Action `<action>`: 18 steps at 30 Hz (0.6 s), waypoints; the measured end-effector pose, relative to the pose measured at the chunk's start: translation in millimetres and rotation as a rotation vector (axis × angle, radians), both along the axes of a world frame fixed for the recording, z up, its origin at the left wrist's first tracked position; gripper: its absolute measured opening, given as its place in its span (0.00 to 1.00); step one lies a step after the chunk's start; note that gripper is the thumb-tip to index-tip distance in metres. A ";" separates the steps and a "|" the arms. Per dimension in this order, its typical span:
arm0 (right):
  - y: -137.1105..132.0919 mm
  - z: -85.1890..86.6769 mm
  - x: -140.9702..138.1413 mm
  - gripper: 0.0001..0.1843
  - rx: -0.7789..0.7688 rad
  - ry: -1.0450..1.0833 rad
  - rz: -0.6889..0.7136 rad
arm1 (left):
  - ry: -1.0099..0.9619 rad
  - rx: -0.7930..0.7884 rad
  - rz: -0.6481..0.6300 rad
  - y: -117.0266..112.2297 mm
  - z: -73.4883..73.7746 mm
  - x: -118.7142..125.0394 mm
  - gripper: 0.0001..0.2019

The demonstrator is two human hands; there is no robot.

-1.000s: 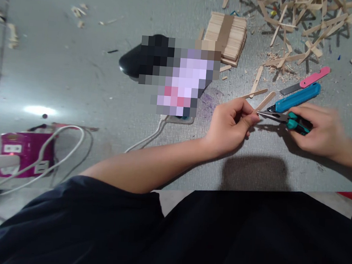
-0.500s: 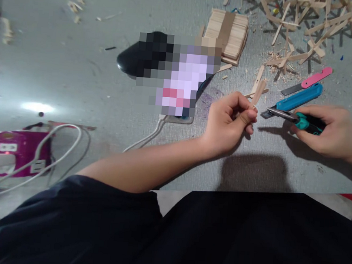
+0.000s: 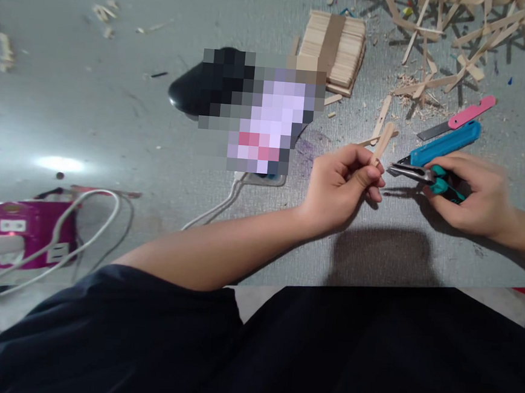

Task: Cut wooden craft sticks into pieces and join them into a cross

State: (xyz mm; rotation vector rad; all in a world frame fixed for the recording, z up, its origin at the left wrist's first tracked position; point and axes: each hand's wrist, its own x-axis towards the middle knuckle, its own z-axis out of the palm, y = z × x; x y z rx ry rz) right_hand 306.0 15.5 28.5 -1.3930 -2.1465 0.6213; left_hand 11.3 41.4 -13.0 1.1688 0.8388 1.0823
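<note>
Matt, smooth wooden craft stick [image 3: 384, 139]; needle-nose pliers [image 3: 415, 173] of shiny metal with plastic-looking teal grips [image 3: 438, 181]; blue plastic utility knife [image 3: 446, 144]; finely textured counter [image 3: 116, 97]; matt cloth shirt [image 3: 368, 350]

Muted, greyish light covers the table [image 3: 157, 152]; just beyond the purple socket box [image 3: 38, 215], a glare [image 3: 61, 162] whitens the surface; well right of the box, a broad shadow [image 3: 380, 257] falls, and the right hand [image 3: 478, 192] blurs along its back; blocky pixelation [image 3: 273, 109] masks a patch beyond and right of the box; the dark shirt [image 3: 345, 354] shows little detail.
</note>
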 end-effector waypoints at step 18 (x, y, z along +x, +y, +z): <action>2.1 0.4 -1.5 0.18 0.066 -0.197 -0.034 | 0.016 -0.043 -0.033 -4.4 1.4 -4.2 0.35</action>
